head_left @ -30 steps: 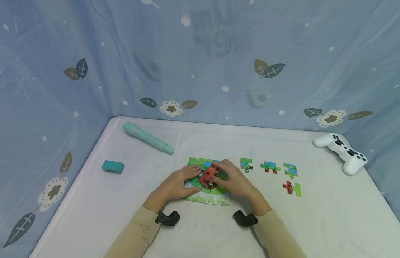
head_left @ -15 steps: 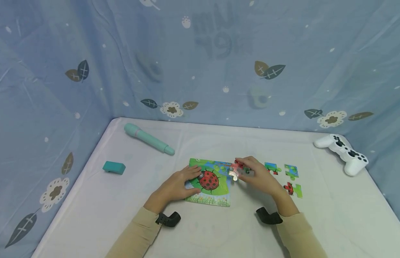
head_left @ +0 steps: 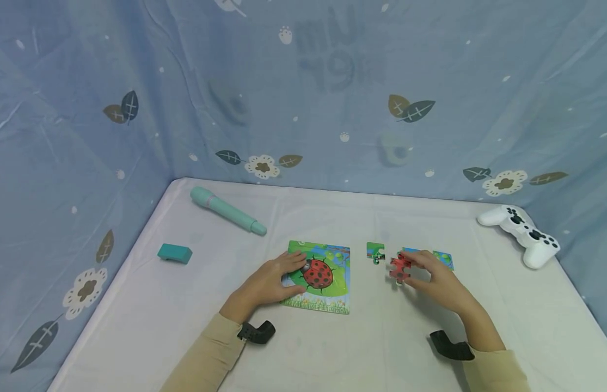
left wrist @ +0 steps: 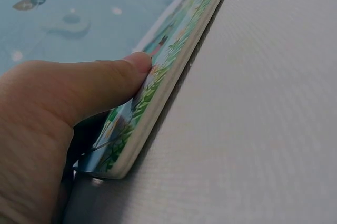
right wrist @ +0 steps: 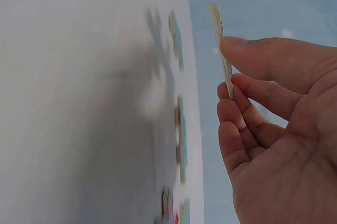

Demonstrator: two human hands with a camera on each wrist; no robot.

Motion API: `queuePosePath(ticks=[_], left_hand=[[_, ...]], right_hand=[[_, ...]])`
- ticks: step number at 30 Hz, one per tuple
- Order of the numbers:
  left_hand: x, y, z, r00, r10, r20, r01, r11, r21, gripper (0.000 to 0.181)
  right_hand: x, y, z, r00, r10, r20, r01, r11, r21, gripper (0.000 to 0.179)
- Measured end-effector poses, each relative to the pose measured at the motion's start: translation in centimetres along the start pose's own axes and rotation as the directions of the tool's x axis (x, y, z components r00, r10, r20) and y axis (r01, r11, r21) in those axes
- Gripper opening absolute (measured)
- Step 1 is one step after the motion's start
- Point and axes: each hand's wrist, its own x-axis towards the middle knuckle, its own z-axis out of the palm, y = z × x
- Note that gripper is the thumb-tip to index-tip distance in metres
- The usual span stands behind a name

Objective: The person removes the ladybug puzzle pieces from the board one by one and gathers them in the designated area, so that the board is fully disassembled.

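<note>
My left hand (head_left: 269, 279) rests flat with spread fingers on the left side of a square jigsaw board (head_left: 323, 306) showing a red ladybug. In the left wrist view its thumb (left wrist: 113, 81) lies across the board's printed face (left wrist: 158, 79), near the thick pale edge. To the right of the board my right hand (head_left: 442, 283) pinches a red jigsaw piece (head_left: 399, 268) between thumb and fingers, above the table. The right wrist view shows that piece (right wrist: 216, 19) edge-on, thin and pale. Its shadow falls on the white cloth.
Loose jigsaw pieces lie around the right hand: a green one (head_left: 375, 249) and a blue-green one (head_left: 444, 258), with others partly hidden by the hand. A white game controller (head_left: 521, 231) is at the right, a mint toy microphone (head_left: 227, 210) and teal block (head_left: 175, 253) at the left.
My right hand has lifted away from the board and moved right, carrying the red jigsaw piece past the green loose piece. The printed ladybug is uncovered. My left hand has stayed on the board.
</note>
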Motion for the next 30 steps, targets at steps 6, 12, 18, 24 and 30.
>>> queuePosePath(ticks=[6,12,18,24,30], left_hand=[[0.1,0.1,-0.1,1.000,-0.006,0.007,0.006,1.000,-0.009,0.066],[0.2,0.0,0.0,1.000,-0.003,0.009,0.003,1.000,-0.011,0.066],[0.1,0.0,0.1,1.000,-0.005,0.006,0.006,1.000,-0.014,0.066],[0.1,0.1,0.0,1.000,-0.012,0.003,0.012,1.000,-0.018,0.067],[0.1,0.2,-0.2,1.000,-0.013,0.005,0.013,1.000,-0.027,0.066]], right_hand=[[-1.6,1.2,-0.9,0.999,0.046,0.020,-0.046,0.999,-0.014,0.055],[-2.4,2.2,-1.1,0.999,0.047,0.015,-0.046,0.997,-0.068,0.053],[-2.7,2.8,-0.9,1.000,0.014,0.012,-0.013,0.999,-0.051,0.048],[-2.6,2.9,-0.3,0.998,-0.059,-0.016,0.059,0.998,-0.006,0.045],[-2.6,3.2,0.1,0.995,-0.086,-0.049,0.082,0.993,-0.084,0.042]])
